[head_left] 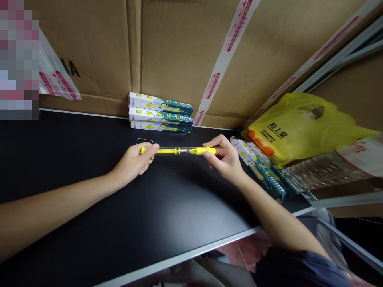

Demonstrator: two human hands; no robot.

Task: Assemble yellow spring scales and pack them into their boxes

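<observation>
Encasing yellow rod (166, 151): clear tube (184, 151)

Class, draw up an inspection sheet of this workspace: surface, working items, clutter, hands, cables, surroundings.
Surface: black tabletop, shiny, with a pale front edge.
Working items: clear-and-yellow tube, held level; bent wire beside its left end; box stack at the back; more printed boxes at right.
Clutter: yellow bag beside the right-hand boxes, orange items at its base.
Hands: left hand grips the tube's left end; right hand holds its right end.
Cables: nothing seen that is clearly one.
Surroundings: cardboard behind, with printed tape; metal frame at right.
</observation>
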